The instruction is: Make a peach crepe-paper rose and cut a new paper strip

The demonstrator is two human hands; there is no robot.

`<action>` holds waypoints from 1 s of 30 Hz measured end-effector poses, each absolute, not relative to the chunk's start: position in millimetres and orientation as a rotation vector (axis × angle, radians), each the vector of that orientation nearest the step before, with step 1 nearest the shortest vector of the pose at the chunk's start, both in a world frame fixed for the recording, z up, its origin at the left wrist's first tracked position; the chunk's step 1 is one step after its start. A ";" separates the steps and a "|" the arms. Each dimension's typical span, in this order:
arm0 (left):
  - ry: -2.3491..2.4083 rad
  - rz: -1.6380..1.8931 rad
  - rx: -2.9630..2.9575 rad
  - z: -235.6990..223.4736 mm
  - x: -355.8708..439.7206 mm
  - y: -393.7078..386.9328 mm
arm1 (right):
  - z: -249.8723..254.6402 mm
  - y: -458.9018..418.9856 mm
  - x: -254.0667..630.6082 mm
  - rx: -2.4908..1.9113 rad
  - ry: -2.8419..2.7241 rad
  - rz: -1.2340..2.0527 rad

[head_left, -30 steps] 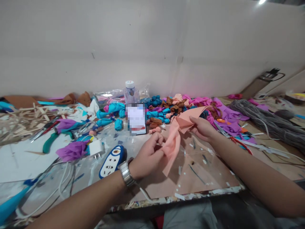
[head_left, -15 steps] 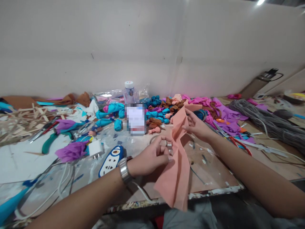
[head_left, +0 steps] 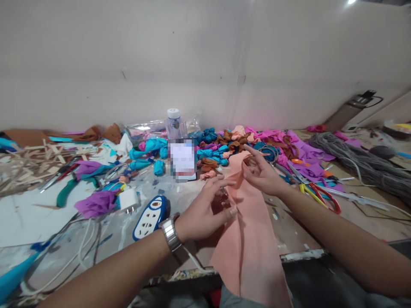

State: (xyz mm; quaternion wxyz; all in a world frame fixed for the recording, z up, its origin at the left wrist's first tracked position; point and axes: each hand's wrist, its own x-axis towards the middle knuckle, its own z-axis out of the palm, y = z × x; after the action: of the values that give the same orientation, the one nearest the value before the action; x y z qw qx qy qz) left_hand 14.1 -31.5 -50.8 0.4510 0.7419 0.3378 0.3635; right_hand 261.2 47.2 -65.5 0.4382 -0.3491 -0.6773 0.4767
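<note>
A long sheet of peach crepe paper [head_left: 257,239] spreads from the tabletop over the front edge toward my lap, with a lengthwise fold along it. My left hand [head_left: 208,207], with a metal watch on its wrist, grips the paper's left side between thumb and fingers. At the far end, my right hand [head_left: 261,173] has its thumb and fingers closed on the upper right edge. Just beyond the hands lies a heap of twisted crepe paper pieces [head_left: 210,154] in teal, brown, peach and pink. A small peach twist [head_left: 208,174] rests near my left fingers.
A phone [head_left: 183,160] leans against a clear bottle [head_left: 175,122]. To the left are a power strip [head_left: 150,218], a white charger [head_left: 129,199], pliers [head_left: 67,192] and wooden sticks [head_left: 41,156]. Red-handled scissors [head_left: 334,204] and grey yarn [head_left: 356,164] lie right; a flask [head_left: 349,111] leans behind.
The peach paper has gone from a bunched, twisted strip to a wider sheet hanging over the table edge. My right hand has shifted slightly left, and yellow handles now show by the scissors.
</note>
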 end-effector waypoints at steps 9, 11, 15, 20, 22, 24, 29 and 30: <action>0.874 0.883 1.940 -58.0 15.3 -27.2 | -57.9 36.3 260.2 -0.918 -1.714 1.125; 0.905 0.941 1.836 -61.4 16.1 -26.6 | -55.8 38.6 261.8 -0.938 -1.681 1.071; 0.970 1.061 1.660 -62.2 15.9 -25.9 | -47.9 42.1 265.0 -0.961 -1.524 1.124; 0.931 1.189 1.525 -58.2 16.3 -23.9 | -46.5 50.5 271.7 -0.956 -1.354 1.122; 0.935 1.190 1.457 -56.7 17.0 -22.8 | -50.1 56.4 274.0 -0.936 -1.327 1.080; 0.955 1.173 1.395 -55.8 17.7 -21.3 | -54.6 62.3 275.5 -0.919 -1.332 1.029; 1.057 1.115 1.358 -59.4 17.6 -16.5 | -69.6 74.2 278.6 -1.168 -1.433 0.944; 1.069 1.100 1.354 -61.1 17.3 -15.7 | -73.5 76.4 279.7 -1.196 -1.446 0.929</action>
State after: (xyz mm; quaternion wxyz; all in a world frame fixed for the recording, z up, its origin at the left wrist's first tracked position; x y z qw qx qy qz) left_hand 17.3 -15.7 -61.1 0.5208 0.5651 0.4460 0.4588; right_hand 279.7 76.4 -73.5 0.5000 -0.4947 -0.5981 0.3842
